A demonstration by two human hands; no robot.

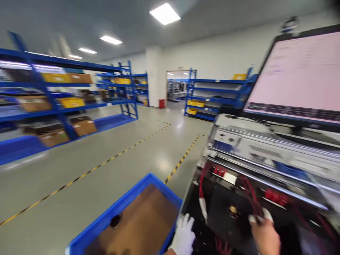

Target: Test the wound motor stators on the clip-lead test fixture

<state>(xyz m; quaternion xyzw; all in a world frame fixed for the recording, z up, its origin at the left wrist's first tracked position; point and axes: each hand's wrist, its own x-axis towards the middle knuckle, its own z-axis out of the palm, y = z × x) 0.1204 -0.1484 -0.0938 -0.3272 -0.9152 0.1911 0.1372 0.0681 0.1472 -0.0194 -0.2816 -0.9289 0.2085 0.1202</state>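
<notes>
My left hand [183, 234], in a white glove, rests at the bench's left edge beside the blue bin, its fingers apart and nothing in them. At lower right my right hand [266, 233] has white coverings on its fingertips. Its thumb and fingers close round a bundle of red and black cables [251, 194]. These run up to a row of connectors on a black panel [217, 202]. Another red cable [202, 180] with a white end hangs to the left. A small brass-coloured round part [233, 211] lies on the panel between my hands. Motion blurs the details.
A blue bin [111, 209] with a brown base stands left of the bench. A monitor [300, 74] rises at the back of the bench, above metal rails [265, 173]. Blue shelving [61, 109] holds boxes and yellow trays. Yellow-black tape [183, 159] marks the floor.
</notes>
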